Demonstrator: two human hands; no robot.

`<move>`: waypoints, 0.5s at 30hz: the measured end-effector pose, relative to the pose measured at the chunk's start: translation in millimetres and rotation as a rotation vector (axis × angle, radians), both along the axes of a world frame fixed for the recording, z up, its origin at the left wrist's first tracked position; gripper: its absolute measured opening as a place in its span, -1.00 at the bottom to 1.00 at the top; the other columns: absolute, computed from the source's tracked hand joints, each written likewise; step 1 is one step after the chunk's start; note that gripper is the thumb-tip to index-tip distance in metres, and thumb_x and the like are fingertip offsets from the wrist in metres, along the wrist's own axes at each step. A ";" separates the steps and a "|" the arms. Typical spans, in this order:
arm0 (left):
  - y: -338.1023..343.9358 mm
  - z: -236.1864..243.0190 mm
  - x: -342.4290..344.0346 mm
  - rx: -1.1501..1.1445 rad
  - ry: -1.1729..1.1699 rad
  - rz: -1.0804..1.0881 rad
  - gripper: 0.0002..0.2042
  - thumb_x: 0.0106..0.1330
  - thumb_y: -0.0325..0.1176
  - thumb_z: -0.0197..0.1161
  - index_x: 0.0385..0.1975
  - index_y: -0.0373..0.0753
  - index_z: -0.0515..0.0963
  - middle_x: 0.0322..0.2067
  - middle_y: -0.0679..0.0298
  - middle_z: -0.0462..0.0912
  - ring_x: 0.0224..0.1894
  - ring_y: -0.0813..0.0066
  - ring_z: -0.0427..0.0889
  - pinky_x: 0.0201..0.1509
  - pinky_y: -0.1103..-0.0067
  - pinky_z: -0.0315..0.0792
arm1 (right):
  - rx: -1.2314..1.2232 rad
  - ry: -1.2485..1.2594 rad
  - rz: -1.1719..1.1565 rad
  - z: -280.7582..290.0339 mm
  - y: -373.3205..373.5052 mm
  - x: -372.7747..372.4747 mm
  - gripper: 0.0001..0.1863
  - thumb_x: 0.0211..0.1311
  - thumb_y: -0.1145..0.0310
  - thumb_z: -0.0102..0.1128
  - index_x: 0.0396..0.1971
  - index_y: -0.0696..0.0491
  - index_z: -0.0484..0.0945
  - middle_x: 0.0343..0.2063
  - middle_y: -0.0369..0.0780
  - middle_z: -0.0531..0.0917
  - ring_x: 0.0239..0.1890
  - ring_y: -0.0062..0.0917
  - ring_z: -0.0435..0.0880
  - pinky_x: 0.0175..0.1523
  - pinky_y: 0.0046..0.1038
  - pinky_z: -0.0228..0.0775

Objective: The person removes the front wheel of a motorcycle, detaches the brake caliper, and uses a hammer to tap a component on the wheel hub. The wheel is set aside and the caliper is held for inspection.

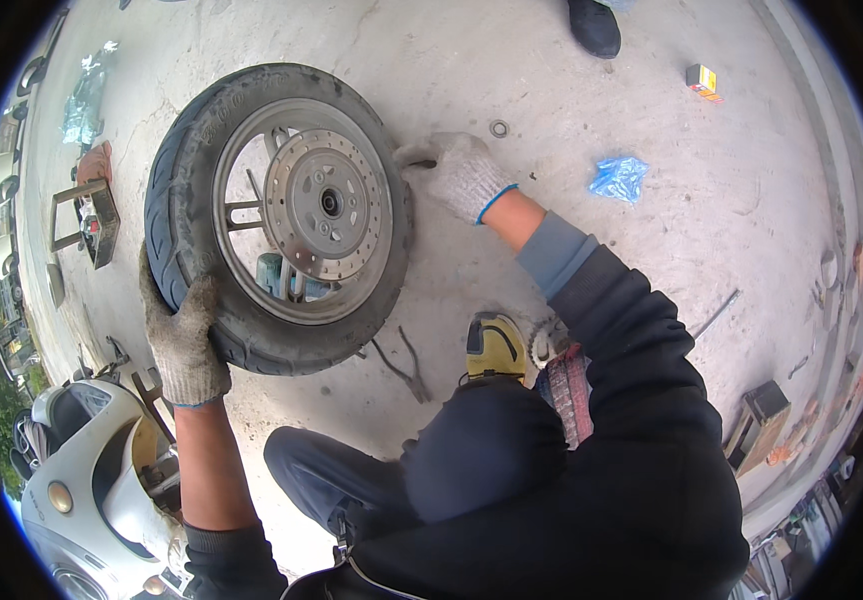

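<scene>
A scooter wheel (326, 203) with a black tyre (186, 225), a spoked metal rim and a drilled brake disc stands tilted in front of me. My left hand (189, 340), in a knitted work glove, grips the tyre's lower left side, with the thumb over the near sidewall and the other fingers behind. On the other side, my gloved right hand (456, 172) is at the tyre's right edge. Its fingers are curled in with thumb and forefinger close together, and I cannot make out what is between them. Part of a green object (270, 272) shows through the rim.
Pliers-like handles (409, 365) lie below the wheel near my yellow shoe (495, 347). A small ring (498, 128), blue plastic bag (618, 179) and yellow box (701, 80) are on the concrete. A pale scooter (81, 480) is at lower left, a metal stand (96, 222) at left.
</scene>
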State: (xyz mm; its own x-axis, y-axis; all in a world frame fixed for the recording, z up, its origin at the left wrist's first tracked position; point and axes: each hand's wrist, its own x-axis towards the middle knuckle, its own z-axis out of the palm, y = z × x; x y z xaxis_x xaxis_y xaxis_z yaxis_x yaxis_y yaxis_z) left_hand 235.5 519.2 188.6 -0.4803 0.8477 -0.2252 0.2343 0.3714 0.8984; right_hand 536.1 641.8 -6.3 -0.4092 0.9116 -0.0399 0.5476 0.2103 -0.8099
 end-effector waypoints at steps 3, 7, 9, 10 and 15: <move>1.2 -0.3 -2.2 0.027 -0.049 0.016 -0.06 0.22 -0.37 0.49 0.63 -0.29 0.17 0.36 0.04 0.50 0.30 0.24 0.55 0.41 0.38 0.46 | -0.040 -0.649 -0.184 -41.7 29.8 52.5 -0.58 0.40 0.35 0.18 0.22 -0.17 0.70 0.22 -0.11 0.65 0.24 -0.09 0.67 0.31 -0.11 0.56; 5.4 0.5 -0.3 -0.025 -0.072 0.076 -0.08 0.22 -0.38 0.47 0.62 -0.28 0.17 0.33 0.03 0.53 0.26 0.22 0.59 0.38 0.36 0.50 | -0.035 -0.826 -0.169 -80.5 40.8 79.7 -0.56 0.41 0.29 0.23 0.26 -0.20 0.69 0.20 -0.10 0.66 0.23 -0.09 0.67 0.29 -0.12 0.57; 6.6 1.5 2.6 -0.009 -0.083 0.070 -0.09 0.23 -0.39 0.47 0.62 -0.28 0.18 0.31 0.03 0.55 0.24 0.19 0.62 0.36 0.33 0.54 | -0.026 -0.816 -0.157 -86.9 42.3 83.1 -0.59 0.39 0.24 0.26 0.22 -0.15 0.70 0.18 -0.08 0.67 0.17 -0.09 0.71 0.25 -0.11 0.59; 6.6 2.0 3.8 -0.006 -0.088 0.069 -0.09 0.23 -0.38 0.47 0.61 -0.29 0.18 0.31 0.03 0.55 0.24 0.19 0.62 0.35 0.33 0.54 | -0.023 -0.815 -0.166 -86.7 43.4 83.0 -0.60 0.38 0.24 0.25 0.19 -0.12 0.71 0.14 -0.07 0.69 0.15 -0.08 0.72 0.25 -0.11 0.59; 7.9 3.3 7.6 -0.003 -0.091 0.087 -0.10 0.24 -0.37 0.48 0.60 -0.31 0.20 0.30 0.03 0.56 0.22 0.20 0.63 0.34 0.36 0.55 | -0.126 -0.688 -0.230 -56.7 54.1 69.8 -0.68 0.36 0.23 0.33 0.02 0.02 0.75 -0.14 -0.10 0.80 -0.08 -0.20 0.81 0.06 -0.19 0.68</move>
